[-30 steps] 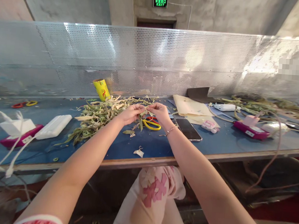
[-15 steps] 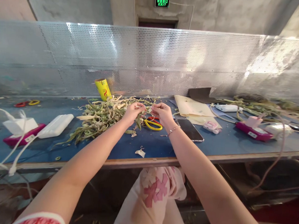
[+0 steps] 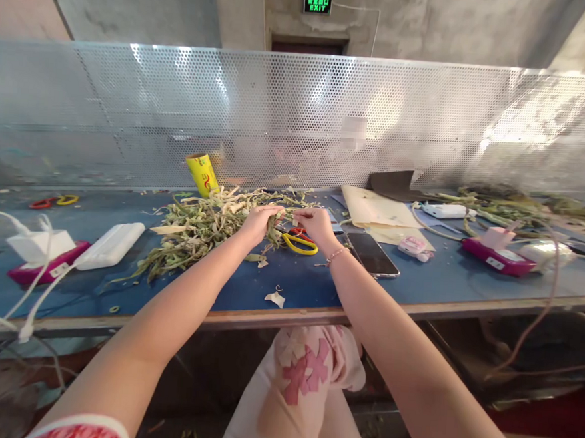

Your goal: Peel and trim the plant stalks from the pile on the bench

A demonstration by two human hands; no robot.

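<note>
My left hand (image 3: 261, 223) is closed on a dried leafy sprig (image 3: 274, 230), at the right side of a heap of withered green stems and leaves (image 3: 191, 228). Just across a small gap, my right hand (image 3: 317, 226) has its fingertips pinched together; whatever is between them is too small to make out. Below and between both hands lie scissors (image 3: 300, 247) with a yellow and a red handle loop. A black-screened phone (image 3: 373, 254) rests beside my right wrist.
A yellow tube (image 3: 202, 175) leans behind the heap, before a perforated metal screen (image 3: 239, 118). White power bank (image 3: 110, 246), magenta power strips (image 3: 497, 257) and cables flank me. Paper sheets (image 3: 378, 208), a pink case (image 3: 415, 247) and more stems (image 3: 498, 210) lie right; other scissors (image 3: 53, 201) far left.
My right hand has turned slightly, its knuckles now more on top and fingers more curled. The sprig at my left hand shows more leaf between the hands.
</note>
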